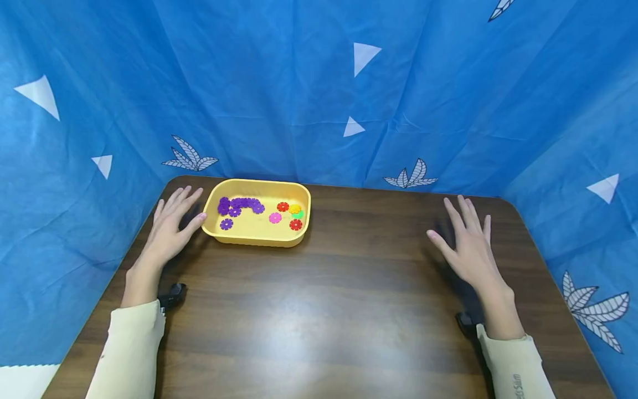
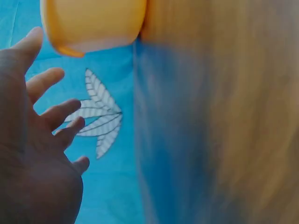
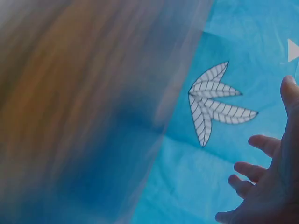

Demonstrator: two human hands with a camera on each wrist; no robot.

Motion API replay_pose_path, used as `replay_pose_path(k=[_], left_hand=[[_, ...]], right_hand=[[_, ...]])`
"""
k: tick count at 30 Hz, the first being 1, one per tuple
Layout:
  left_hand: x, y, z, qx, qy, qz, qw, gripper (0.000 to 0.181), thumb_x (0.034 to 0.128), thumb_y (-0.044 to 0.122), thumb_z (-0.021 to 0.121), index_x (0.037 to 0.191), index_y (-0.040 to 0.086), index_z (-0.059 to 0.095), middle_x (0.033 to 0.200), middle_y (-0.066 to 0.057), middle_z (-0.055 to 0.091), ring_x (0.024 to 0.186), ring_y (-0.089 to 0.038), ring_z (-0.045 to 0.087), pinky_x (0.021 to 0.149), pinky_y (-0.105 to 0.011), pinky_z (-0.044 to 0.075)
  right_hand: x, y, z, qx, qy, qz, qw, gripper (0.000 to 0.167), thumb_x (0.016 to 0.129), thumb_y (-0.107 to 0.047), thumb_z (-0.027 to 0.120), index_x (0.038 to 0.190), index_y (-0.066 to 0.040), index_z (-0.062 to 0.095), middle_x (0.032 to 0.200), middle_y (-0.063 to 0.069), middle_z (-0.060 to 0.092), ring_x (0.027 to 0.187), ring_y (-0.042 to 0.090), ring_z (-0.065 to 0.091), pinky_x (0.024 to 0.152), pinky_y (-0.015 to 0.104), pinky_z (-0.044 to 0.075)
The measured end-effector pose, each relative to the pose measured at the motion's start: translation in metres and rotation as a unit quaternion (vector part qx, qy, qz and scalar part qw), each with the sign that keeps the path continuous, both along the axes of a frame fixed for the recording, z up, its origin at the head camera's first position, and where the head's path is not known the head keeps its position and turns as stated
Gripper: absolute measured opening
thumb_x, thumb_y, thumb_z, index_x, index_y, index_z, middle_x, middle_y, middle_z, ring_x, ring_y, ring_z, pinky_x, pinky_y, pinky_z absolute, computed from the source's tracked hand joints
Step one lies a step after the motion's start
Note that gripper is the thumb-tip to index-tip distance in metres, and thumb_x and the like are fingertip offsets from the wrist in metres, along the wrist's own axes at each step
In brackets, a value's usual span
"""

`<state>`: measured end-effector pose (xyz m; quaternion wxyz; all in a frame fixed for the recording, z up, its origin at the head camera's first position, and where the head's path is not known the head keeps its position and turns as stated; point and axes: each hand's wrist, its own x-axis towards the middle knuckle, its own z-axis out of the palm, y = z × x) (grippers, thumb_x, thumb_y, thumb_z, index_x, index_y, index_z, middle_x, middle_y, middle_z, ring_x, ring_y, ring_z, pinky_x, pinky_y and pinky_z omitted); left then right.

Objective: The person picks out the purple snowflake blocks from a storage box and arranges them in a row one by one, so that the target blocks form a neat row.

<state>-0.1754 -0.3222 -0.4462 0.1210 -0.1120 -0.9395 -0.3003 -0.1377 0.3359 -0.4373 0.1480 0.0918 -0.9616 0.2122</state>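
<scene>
Currently I see left hand [image 1: 169, 235] spread beside yellow tray [image 1: 259, 240], near back-left corner of table [image 1: 369, 282]; right hand [image 1: 469, 249] also spread, near back-right corner. Left thumb [image 1: 193, 226] swinging inward could jolt tray, spilling purple discs [image 1: 240, 203]; can't tell if thumb touches rim.

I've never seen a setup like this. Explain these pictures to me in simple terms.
There is no machine here, just a person's two bare hands: the left hand and the right hand. The wide picture comes from a camera worn on the head, looking forward and down. The other two come from cameras worn on each wrist, each showing its own hand. On the brown table sits a yellow tray, with purple pieces on its left and pieces in other colours on its right. Neither hand holds anything; the left thumb is by the tray's edge, but I can't tell whether it touches.
</scene>
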Motion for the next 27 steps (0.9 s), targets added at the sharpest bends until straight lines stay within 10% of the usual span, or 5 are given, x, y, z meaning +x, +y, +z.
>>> replay_pose_path(k=[9,17,27], left_hand=[[-0.006,0.008,-0.024,0.132,-0.064,-0.010,0.9892,0.057,0.1107,0.033,0.055,0.164,0.036,0.037,0.170,-0.005,0.037,0.159,-0.036,0.028,0.128,-0.064,0.021],[-0.009,0.013,-0.034,0.218,-0.062,-0.048,0.9729,0.054,0.1127,0.022,0.051,0.165,0.023,0.037,0.171,-0.004,0.036,0.153,-0.008,0.039,0.112,-0.004,0.033],[-0.010,0.009,-0.034,0.242,-0.058,-0.059,0.9668,0.050,0.1135,0.020,0.048,0.163,0.019,0.042,0.170,-0.005,0.039,0.149,0.009,0.033,0.114,-0.003,0.027]], right_hand=[[-0.014,-0.022,0.001,-0.015,0.013,0.018,0.9996,0.081,0.103,-0.052,0.063,0.168,-0.017,0.030,0.174,0.020,0.022,0.163,0.038,0.013,0.126,0.072,-0.005],[-0.015,-0.032,-0.003,-0.022,0.002,0.026,0.9994,0.079,0.103,-0.051,0.062,0.167,-0.016,0.032,0.175,0.016,0.021,0.162,0.040,0.017,0.127,0.072,-0.003],[-0.017,-0.039,-0.007,-0.032,0.014,0.027,0.9991,0.076,0.104,-0.049,0.063,0.166,-0.015,0.035,0.173,0.019,0.027,0.160,0.040,0.022,0.127,0.071,0.001]])
